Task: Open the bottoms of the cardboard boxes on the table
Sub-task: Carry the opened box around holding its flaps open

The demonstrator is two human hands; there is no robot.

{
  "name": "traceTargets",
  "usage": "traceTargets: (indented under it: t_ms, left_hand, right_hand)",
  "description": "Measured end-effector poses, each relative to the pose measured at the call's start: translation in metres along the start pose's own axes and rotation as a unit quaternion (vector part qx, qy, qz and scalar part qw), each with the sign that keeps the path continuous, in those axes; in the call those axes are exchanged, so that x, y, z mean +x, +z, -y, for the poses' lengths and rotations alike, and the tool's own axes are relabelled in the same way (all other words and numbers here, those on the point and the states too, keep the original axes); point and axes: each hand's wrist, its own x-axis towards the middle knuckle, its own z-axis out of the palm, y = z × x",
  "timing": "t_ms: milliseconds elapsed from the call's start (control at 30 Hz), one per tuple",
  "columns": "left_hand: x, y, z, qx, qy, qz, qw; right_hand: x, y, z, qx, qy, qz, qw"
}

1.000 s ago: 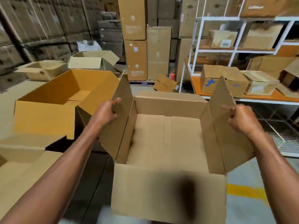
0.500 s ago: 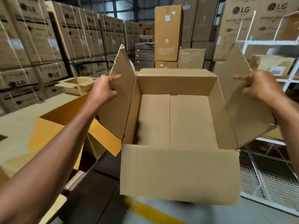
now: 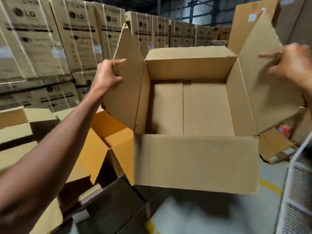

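- The cardboard box is held up off the floor in the middle of the view, open side toward the camera, its near flap hanging down and its bottom flaps meeting closed along a seam.
- The left hand grips the edge of the left side flap, fingers curled round it.
- The right hand pinches the right side flap, forefinger extended.
- A yellow-lined open box sits lower left.
- Stacked printed cartons rise behind.
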Motion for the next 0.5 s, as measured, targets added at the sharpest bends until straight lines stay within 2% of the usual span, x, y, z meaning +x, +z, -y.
traceTargets:
  t_ms: [133,333,500]
  left_hand:
    - [0.012,-0.002,0.012,0.044,-0.049,-0.030,0.997]
    - [0.015,-0.011,0.041,0.099,-0.114,-0.074,0.986]
    - [0.025,-0.020,0.077,0.139,-0.155,-0.103,0.972]
  right_hand:
    - [0.047,0.045,0.011,-0.033,-0.058,0.063,0.996]
    - [0.113,0.129,0.029,0.028,-0.105,0.149,0.983]
    - [0.166,0.212,0.035,-0.016,-0.186,0.196,0.963]
